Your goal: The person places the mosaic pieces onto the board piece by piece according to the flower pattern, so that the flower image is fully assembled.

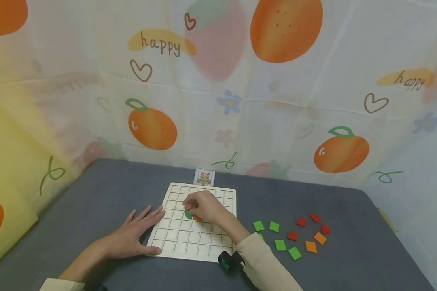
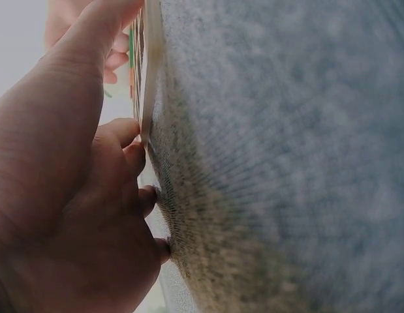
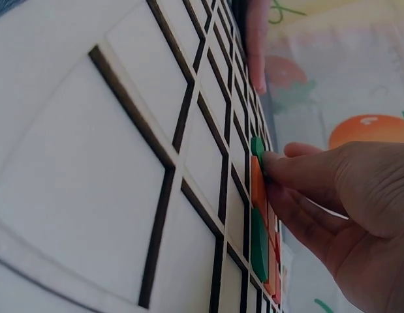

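A pale gridded board (image 1: 180, 236) lies on the table. My left hand (image 1: 131, 234) rests at its left side with fingers spread, thumb on the near corner and fingertips along the edge; the left wrist view shows this hand (image 2: 71, 182) against the board's side. Over the middle of the grid, my right hand (image 1: 205, 206) has bent fingers, thumb and fingertips pinching at a small green piece (image 3: 256, 145). Below them sit an orange piece (image 3: 258, 182) and another green piece (image 3: 259, 244) in the grid. The right hand hides part of the laid pieces.
Right of the board lie several green squares (image 1: 280, 245), several red triangles (image 1: 315, 218) and two orange squares (image 1: 311, 247). A small pattern card (image 1: 204, 177) lies behind the board's far edge. A printed fabric backdrop (image 1: 204, 121) stands behind the grey table (image 1: 353, 226).
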`<action>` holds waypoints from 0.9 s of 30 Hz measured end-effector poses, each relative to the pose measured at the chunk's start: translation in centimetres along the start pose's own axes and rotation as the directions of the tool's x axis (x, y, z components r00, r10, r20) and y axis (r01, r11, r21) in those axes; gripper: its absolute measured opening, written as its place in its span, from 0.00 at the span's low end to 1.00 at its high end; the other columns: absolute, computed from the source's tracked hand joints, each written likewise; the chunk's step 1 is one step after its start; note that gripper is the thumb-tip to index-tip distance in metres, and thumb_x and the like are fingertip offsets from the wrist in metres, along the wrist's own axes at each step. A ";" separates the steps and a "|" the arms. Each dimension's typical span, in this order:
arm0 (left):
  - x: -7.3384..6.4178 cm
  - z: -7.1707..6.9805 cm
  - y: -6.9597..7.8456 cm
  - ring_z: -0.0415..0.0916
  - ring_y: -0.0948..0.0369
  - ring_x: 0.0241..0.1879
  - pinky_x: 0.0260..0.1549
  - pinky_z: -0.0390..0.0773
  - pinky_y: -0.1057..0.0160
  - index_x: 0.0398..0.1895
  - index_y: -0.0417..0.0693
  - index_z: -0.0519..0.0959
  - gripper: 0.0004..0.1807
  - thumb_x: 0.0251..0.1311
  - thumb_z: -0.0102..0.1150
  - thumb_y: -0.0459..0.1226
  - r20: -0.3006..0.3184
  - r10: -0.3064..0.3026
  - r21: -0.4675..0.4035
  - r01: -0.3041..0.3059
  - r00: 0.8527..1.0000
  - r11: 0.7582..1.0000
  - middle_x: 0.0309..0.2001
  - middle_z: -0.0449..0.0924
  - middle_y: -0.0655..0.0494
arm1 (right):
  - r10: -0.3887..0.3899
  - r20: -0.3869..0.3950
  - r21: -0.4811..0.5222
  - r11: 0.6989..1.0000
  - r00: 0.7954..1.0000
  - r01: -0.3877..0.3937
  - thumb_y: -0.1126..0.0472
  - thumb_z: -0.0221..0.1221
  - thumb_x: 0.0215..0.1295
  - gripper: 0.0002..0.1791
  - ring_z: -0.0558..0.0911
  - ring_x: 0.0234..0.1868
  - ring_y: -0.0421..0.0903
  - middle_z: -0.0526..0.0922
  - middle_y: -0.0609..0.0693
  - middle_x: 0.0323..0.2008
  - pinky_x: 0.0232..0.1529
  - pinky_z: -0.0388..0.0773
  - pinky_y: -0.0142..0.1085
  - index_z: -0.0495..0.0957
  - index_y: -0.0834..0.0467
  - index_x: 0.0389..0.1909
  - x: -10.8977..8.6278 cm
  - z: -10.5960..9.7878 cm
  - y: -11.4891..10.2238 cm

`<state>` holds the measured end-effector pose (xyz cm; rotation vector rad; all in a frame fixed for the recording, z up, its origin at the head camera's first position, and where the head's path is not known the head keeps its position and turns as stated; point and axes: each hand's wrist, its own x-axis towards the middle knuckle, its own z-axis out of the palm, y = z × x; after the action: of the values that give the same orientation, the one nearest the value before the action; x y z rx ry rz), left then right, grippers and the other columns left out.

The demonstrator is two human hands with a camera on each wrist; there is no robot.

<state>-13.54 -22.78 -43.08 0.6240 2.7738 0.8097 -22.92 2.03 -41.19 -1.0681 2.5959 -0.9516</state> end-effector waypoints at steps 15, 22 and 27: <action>-0.3 0.0 -0.1 0.40 0.35 0.74 0.62 0.30 0.28 0.76 0.47 0.57 0.56 0.48 0.67 0.63 -0.009 0.017 -0.005 -0.017 1.000 1.000 0.77 0.50 0.46 | -0.018 -0.019 -0.028 0.999 1.000 0.017 0.70 0.62 0.64 0.11 0.81 0.35 0.35 0.86 0.46 0.34 0.39 0.76 0.24 0.84 0.60 0.46 -0.6 -0.1 0.1; 0.0 0.1 0.1 0.39 0.36 0.74 0.62 0.29 0.28 0.76 0.48 0.56 0.57 0.47 0.67 0.64 -0.003 0.009 -0.005 -0.009 1.000 1.000 0.77 0.50 0.46 | -0.007 -0.039 -0.048 0.999 0.999 0.005 0.68 0.62 0.65 0.12 0.82 0.38 0.38 0.86 0.49 0.38 0.40 0.77 0.27 0.83 0.60 0.49 -2.3 -2.2 0.5; 0.1 0.1 0.1 0.39 0.35 0.74 0.62 0.29 0.28 0.76 0.48 0.57 0.57 0.47 0.67 0.63 -0.003 0.011 -0.003 -0.011 1.000 1.000 0.77 0.50 0.45 | -0.018 -0.046 -0.050 0.999 0.999 0.015 0.69 0.61 0.65 0.13 0.82 0.40 0.44 0.86 0.52 0.40 0.39 0.79 0.32 0.83 0.61 0.50 -3.7 -4.2 1.4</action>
<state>-13.57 -22.63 -43.08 0.6384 2.7731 0.8177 -22.63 7.41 -39.11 -1.0940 2.6656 -0.9311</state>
